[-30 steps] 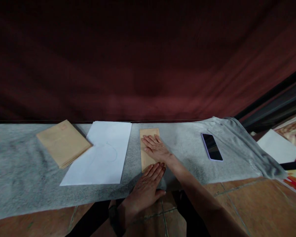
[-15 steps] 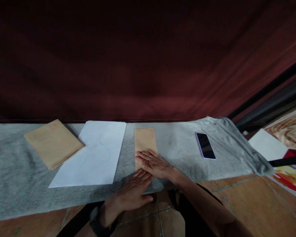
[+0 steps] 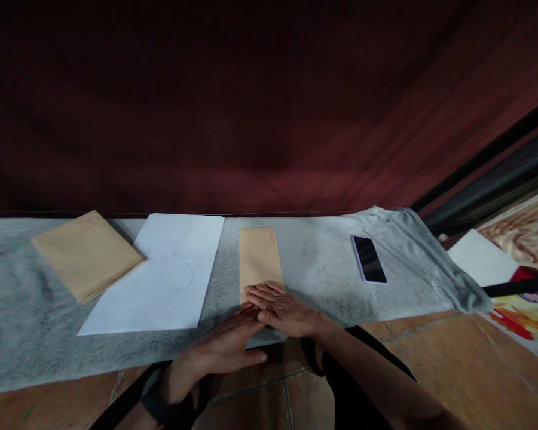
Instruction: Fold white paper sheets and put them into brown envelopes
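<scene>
A long tan envelope (image 3: 256, 258) lies lengthwise on the grey cloth (image 3: 323, 269) in front of me. My right hand (image 3: 283, 309) rests flat on its near end, fingers stretched out and pointing left. Just below it, at the cloth's near edge, my left hand (image 3: 224, 346) lies flat with its fingers reaching under the right hand's fingertips. Neither hand grips anything.
A white sheet of paper (image 3: 161, 280) lies left of the envelope, and a stack of tan envelopes (image 3: 86, 254) further left. A dark phone (image 3: 368, 258) rests on the cloth to the right. A dark red curtain (image 3: 251, 107) hangs behind. Tiled floor (image 3: 452, 358) shows below.
My right hand has slid down the envelope from its far end to its near end. The left hand drew back towards me. The view shifted slightly, moving everything left.
</scene>
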`<state>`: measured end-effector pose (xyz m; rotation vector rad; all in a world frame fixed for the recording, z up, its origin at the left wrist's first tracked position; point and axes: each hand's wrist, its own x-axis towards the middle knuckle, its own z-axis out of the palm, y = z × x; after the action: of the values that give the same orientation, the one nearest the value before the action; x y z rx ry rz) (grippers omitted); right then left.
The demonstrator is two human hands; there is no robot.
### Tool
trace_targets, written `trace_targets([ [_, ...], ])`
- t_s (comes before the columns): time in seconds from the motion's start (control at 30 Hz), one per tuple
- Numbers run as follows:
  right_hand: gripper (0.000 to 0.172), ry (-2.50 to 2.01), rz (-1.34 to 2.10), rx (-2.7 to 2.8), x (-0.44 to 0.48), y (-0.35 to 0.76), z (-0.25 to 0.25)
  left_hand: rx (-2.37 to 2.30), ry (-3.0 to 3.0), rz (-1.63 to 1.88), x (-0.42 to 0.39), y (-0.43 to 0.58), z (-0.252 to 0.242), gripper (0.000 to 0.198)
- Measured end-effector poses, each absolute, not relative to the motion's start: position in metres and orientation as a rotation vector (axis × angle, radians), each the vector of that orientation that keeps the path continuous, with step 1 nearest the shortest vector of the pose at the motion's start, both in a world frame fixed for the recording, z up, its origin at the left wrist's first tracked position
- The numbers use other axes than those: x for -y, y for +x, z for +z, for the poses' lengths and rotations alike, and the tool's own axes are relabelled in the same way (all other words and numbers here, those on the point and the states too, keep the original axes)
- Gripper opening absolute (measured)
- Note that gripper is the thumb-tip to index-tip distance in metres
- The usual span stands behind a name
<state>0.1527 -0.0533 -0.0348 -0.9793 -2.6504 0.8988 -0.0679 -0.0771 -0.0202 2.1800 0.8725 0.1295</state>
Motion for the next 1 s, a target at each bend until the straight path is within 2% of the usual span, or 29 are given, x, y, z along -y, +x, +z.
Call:
trace_targets([
  [0.13,0.055,-1.058,0.740,2.646,0.042,0.158,-0.041,-0.855,2.167,0.195,0.074,-0.071,-0.026,0.072],
  [0.3,0.055,-1.170,0.558,2.626,0.014,0.161,-0.056,-0.816,2.160,0.174,0.072,-0.071,-0.027,0.075],
  [0.53,0.061,-1.348,0.403,2.596,-0.038,0.154,-0.063,-0.881,2.187,0.255,0.071,-0.061,-0.009,0.067],
  [0.7,0.063,-1.555,0.307,2.484,-0.065,0.148,-0.067,-0.906,2.228,0.207,0.071,-0.059,-0.013,0.069],
  [1.0,0.069,-1.680,0.190,2.385,-0.068,0.136,-0.072,-0.863,2.248,0.140,0.071,-0.063,-0.014,0.063],
])
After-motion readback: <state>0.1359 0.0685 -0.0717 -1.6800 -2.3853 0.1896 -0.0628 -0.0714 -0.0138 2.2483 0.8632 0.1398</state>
